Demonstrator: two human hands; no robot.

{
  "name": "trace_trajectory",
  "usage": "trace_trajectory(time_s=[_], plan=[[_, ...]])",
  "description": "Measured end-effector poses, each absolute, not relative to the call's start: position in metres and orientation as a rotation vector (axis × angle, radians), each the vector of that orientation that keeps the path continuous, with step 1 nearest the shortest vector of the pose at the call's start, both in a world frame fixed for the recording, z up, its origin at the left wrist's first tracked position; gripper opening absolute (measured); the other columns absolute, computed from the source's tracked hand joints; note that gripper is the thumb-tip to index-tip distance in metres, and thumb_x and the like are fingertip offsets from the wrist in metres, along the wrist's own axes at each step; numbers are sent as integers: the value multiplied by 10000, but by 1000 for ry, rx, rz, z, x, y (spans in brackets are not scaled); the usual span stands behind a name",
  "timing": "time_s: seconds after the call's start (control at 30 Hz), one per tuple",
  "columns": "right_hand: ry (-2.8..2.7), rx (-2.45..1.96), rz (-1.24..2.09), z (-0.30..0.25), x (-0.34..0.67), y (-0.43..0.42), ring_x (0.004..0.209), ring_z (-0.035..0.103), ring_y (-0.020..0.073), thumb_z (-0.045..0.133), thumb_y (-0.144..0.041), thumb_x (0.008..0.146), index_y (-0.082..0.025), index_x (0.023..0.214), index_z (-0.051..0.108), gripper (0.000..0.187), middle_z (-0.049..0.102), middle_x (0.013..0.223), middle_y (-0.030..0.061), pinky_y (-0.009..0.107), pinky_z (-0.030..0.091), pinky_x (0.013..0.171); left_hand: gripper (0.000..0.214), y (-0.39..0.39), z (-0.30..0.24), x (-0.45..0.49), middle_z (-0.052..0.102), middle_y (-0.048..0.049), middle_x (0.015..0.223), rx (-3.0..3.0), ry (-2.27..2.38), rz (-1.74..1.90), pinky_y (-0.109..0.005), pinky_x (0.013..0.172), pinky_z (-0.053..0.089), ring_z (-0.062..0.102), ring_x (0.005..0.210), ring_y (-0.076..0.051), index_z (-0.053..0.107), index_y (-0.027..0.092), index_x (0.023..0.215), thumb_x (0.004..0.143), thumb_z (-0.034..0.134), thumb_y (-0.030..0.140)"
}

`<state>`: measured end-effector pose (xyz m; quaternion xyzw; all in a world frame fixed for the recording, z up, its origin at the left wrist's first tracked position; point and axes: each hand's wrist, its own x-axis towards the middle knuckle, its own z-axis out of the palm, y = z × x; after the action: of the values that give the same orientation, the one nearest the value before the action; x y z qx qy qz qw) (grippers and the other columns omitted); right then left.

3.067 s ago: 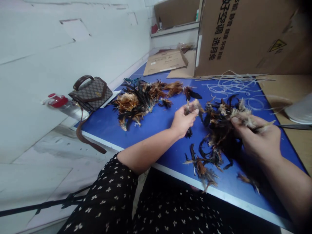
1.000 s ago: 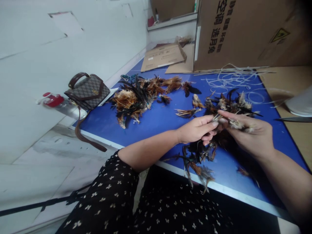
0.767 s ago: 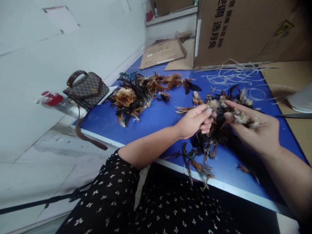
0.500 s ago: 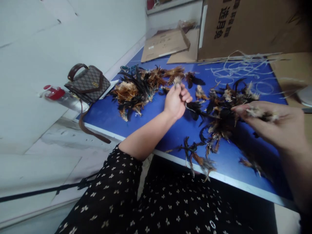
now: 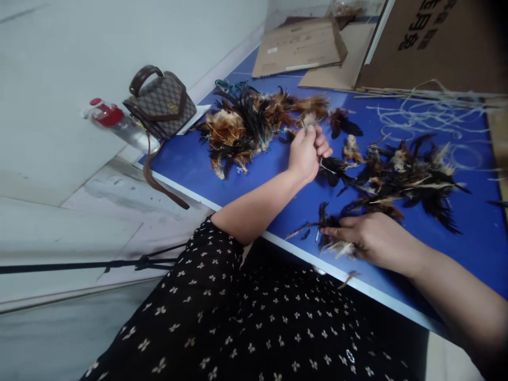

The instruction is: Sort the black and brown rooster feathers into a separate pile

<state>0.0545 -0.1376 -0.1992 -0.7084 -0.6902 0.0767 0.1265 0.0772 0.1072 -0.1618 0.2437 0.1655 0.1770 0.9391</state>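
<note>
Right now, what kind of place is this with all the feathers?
Probably a small craft workshop. Piles of feathers cover a blue table, big cardboard boxes stand behind, and loose white string lies about.

Counter [image 5: 254,180]: smooth matt blue laminate, metal edge. Feathers [image 5: 246,124]: soft, fluffy, partly glossy. Handbag [image 5: 162,103]: coated patterned canvas, leather handle. Boxes [image 5: 301,45]: matt cardboard.

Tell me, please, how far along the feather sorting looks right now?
Done: a gathered feather pile lies by the handbag. In hand: the left hand pinches a small tuft; the right hand presses loose feathers at the table edge. Left: the scattered dark feathers.
</note>
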Motion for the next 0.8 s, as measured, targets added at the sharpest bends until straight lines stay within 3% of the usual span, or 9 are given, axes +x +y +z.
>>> trace_trajectory(time_s=[0.13,0.2,0.27,0.37,0.43,0.6,0.8], plan=[[-1908,-2464,-67,-196,97,-145,709,690,194,678,-27,864,-265,1464,812,659,765,911,41,313,340,596,271,110,-162,79,382,71,738,544,313,372,-183,596,333,349,561,-49,571,203,960,1164,579,380],[-1836,-2619,-135,-189,111,-150,724,711,198,655,-49,870,-248,1437,828,626,797,971,56,304,340,582,287,112,-162,80,382,74,716,572,287,392,-189,592,328,350,553,-52,548,204,933,1176,546,356],[-1758,-2645,-115,-181,118,-158,824,764,210,649,-84,875,-259,1425,831,605,832,1123,56,277,413,611,296,115,-162,80,384,76,693,575,272,406,-191,577,319,354,540,-55,539,202,923,1188,504,330],[-1521,-2546,-96,-161,127,-176,1025,805,233,638,-147,932,-260,1368,848,497,838,1236,52,276,551,787,325,118,-157,80,365,80,659,541,298,373,-185,525,254,319,502,-52,538,190,901,1200,442,275],[-1251,-2514,-170,-146,137,-195,1026,809,239,637,-200,958,-227,1286,870,403,848,1180,71,290,566,852,342,119,-152,78,342,84,645,510,301,286,-179,491,205,278,476,-45,550,176,885,1198,429,246],[-553,-2676,-273,-117,174,-243,886,774,262,727,-388,918,-211,1097,882,296,839,989,81,311,483,735,364,117,-136,65,343,83,643,524,178,69,-162,447,179,259,448,-39,593,155,886,1191,409,232],[-482,-2682,-61,-143,188,-257,832,758,257,670,-493,917,-196,1027,869,373,829,909,85,302,476,695,338,111,-123,57,382,71,651,676,121,11,-168,440,211,278,441,-50,585,174,897,1181,414,240]])
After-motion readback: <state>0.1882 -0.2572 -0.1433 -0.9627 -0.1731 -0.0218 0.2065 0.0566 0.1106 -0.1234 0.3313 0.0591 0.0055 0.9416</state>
